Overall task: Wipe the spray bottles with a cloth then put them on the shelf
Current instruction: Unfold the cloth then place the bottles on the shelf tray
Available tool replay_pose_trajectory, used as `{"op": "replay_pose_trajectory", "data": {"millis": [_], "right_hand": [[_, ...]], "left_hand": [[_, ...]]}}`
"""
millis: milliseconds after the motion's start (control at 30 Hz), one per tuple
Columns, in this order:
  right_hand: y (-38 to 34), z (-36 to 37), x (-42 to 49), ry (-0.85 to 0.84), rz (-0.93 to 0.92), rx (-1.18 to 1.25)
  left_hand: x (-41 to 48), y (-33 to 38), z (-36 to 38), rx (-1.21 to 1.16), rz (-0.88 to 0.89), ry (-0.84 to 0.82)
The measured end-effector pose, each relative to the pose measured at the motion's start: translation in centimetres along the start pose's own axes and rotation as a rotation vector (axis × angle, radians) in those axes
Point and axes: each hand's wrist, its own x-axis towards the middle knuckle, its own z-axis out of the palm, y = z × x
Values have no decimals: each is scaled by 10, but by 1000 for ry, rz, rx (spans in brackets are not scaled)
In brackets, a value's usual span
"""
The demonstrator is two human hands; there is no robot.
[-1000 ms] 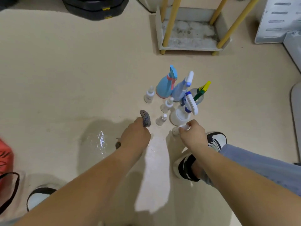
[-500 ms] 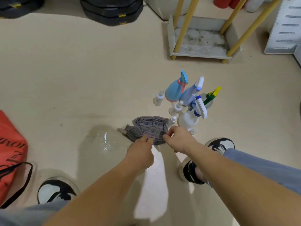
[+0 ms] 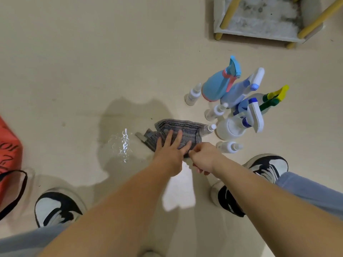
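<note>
A grey striped cloth (image 3: 187,129) lies spread on the beige floor. My left hand (image 3: 169,150) presses flat on it with straight fingers. My right hand (image 3: 203,156) pinches the cloth's near right edge. Several spray bottles stand in a cluster to the right: a light blue one (image 3: 217,85), a pale violet one (image 3: 239,91), a white one with a blue and white trigger (image 3: 232,127), and one with a green and yellow trigger (image 3: 272,98). Small white bottles (image 3: 193,95) stand around them. One small bottle (image 3: 229,146) lies on its side by my right hand.
The shelf (image 3: 259,21) with yellow legs and a grey bottom tray stands at the far right. A red bag (image 3: 8,145) sits at the left edge. My two shoes (image 3: 57,208) flank my arms. A shiny glare patch (image 3: 123,142) marks the floor.
The cloth went from bunched in my left hand to spread on the floor. My left hand now lies flat on it. My right hand moved from a small bottle to the cloth's edge.
</note>
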Motion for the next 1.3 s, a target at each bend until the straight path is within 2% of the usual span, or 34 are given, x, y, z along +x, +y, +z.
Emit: {"op": "replay_pose_trajectory", "data": {"millis": [100,200,333,400,533,633,700,767,867,933,967,1033,1067,1100,1167,1200,1233,1300], "right_hand": [[-8,8,8,39,8,38],[-18,22,10,62,27,70],[-44,44,11,35,26,51],[-63,57,11,47,-10,46],[-101,81,8,44,-104,56],[-123,91,6,3,-138,73],[-136,97,8,-14,-145,85],[-145,104,13,-17,-143,109],[-152,112,20,-5,-139,116],[-155,116,25,10,-131,135],[-157,116,27,17,-125,157],[-163,113,33,34,-114,242],[-168,111,36,29,-105,314],[-174,108,37,19,-98,379],[-186,103,40,-8,-108,439],[-190,101,43,-19,-107,445],[-191,98,45,-30,-102,453],[-188,94,47,-42,-70,498]], "left_hand": [[-27,-6,32,7,83,61],[-59,-15,71,47,267,65],[-66,-49,69,76,368,66],[-65,-79,51,0,255,141],[-64,-162,28,-174,-240,183],[-68,-208,18,-414,-602,178],[-73,-213,26,-571,-718,206],[-79,-186,46,-627,-744,272],[-91,-115,76,-616,-602,372],[-87,-91,90,-489,-361,369],[-81,-98,90,-426,-245,402],[-68,-135,78,-350,-33,367],[-61,-158,67,-285,-9,400],[-54,-179,57,-276,-70,433],[-47,-214,37,-403,-467,470],[-44,-226,28,-512,-683,449],[-41,-232,21,-637,-826,405],[-35,-236,3,-750,-924,326]]}}
